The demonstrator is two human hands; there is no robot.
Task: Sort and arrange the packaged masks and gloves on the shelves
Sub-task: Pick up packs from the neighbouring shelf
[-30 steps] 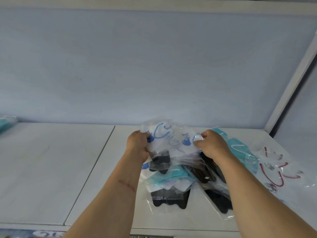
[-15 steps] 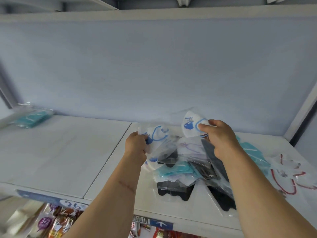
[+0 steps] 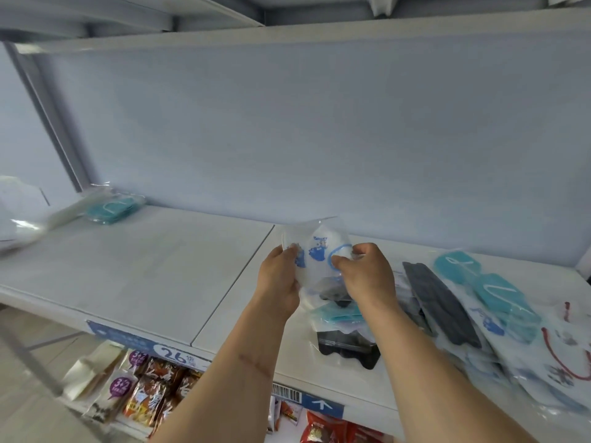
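Both hands hold a clear packet with a white mask printed in blue (image 3: 318,251) above the white shelf (image 3: 166,270). My left hand (image 3: 281,276) grips its left edge; my right hand (image 3: 364,270) pinches its right side. Under and right of the hands lies a loose pile of packaged masks: black ones (image 3: 348,346), a teal one (image 3: 335,314), a long dark one (image 3: 438,302), teal packets (image 3: 492,289), and white packets with red loops (image 3: 569,356). At the shelf's far left sits a teal mask stack (image 3: 112,207).
White packets (image 3: 19,215) lie at the far left edge. The blue back wall (image 3: 287,139) closes the shelf behind, with an upper shelf (image 3: 287,35) overhead. Snack packets (image 3: 150,394) fill the lower shelf under the price strip (image 3: 153,346).
The two hands have come together on one white-and-blue packet and lifted it off the pile. The view has swung left and down, showing the left stack and the lower shelf.
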